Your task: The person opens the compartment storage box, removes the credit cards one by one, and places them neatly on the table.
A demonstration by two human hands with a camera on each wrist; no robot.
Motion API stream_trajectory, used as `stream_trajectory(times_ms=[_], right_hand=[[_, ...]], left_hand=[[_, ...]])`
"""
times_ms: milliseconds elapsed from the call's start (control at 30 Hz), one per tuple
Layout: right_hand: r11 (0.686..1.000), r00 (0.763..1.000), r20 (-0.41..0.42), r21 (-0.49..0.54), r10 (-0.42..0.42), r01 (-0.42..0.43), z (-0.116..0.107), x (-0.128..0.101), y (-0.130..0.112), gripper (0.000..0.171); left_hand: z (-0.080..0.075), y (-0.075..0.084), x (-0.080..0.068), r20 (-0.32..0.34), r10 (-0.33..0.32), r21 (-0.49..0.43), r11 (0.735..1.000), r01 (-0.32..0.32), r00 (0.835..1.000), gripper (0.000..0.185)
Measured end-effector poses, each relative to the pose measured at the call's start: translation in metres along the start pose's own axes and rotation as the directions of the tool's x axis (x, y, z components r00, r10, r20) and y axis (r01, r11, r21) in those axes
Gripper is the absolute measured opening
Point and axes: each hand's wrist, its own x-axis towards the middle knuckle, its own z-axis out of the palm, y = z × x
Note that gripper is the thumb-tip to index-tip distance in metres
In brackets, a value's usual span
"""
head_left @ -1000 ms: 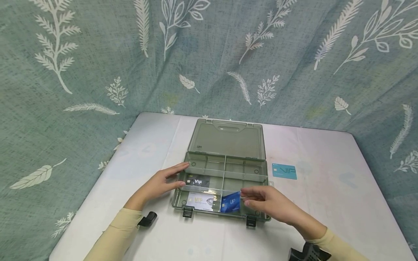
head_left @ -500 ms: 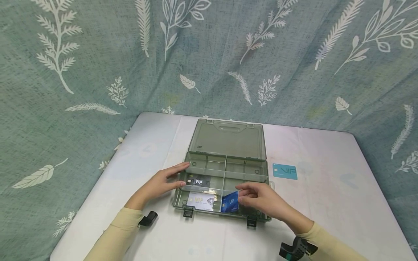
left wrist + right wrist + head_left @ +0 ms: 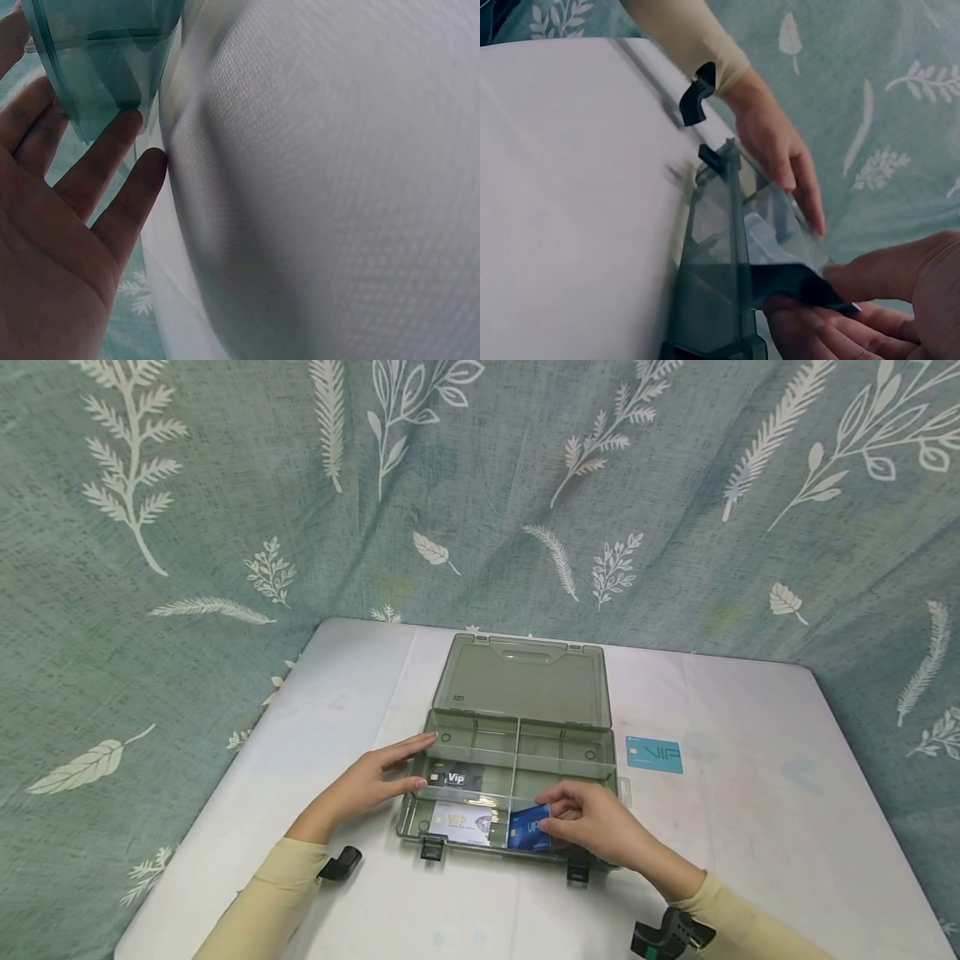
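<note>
A grey-green clear plastic divider box (image 3: 562, 783) stands with its lid (image 3: 525, 681) laid back. My right hand (image 3: 592, 822) pinches a blue VIP card (image 3: 528, 827) by its right end, inside the front right compartment. In the right wrist view, thumb and fingers take the card (image 3: 784, 279) from both sides, and it is tilted. My left hand (image 3: 371, 781) rests at the box's left wall, fingers extended; in the left wrist view, its fingertips touch the box side (image 3: 105, 67). A white VIP card (image 3: 461, 822) lies in the front left compartment, a black Vip card (image 3: 455, 776) in the one behind.
To the right of the box, a teal VIP card (image 3: 654, 754) lies flat on the white table (image 3: 750, 827). Two dark latches (image 3: 431, 848) hang at the box's front edge. Patterned green cloth (image 3: 480, 527) hangs around the table.
My right hand has moved left and closed on the blue card, which now lies less steeply than half a second ago. The left hand has stayed at the box's left wall.
</note>
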Motion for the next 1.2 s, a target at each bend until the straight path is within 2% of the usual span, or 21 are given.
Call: stream_trajectory(times_ms=[233,567,933,1200], right_hand=[[0.999,0.999,-0.017,0.040,0.028,-0.027,-0.001,-0.003,-0.001,0.033],[0.998,0.999,-0.015,0.044,0.052,-0.051,-0.005,-0.006,-0.002,0.031],[0.998,0.998,-0.061,-0.051,0.032,-0.035,-0.018,-0.012,-0.001,0.029],[0.998,0.995,-0.094,-0.046,0.031,-0.035,-0.031,-0.017,0.002,0.030]], left_hand=[[0.000,0.000,0.000,0.000,-0.009,0.005,1.000,0.009,1.000,0.069],[0.000,-0.001,-0.002,0.016,-0.014,-0.022,1.000,0.015,1.000,0.070],[0.001,-0.002,-0.001,0.013,-0.022,-0.016,1.000,0.022,1.000,0.070],[0.001,-0.001,-0.001,0.011,-0.027,-0.013,1.000,0.027,1.000,0.071]])
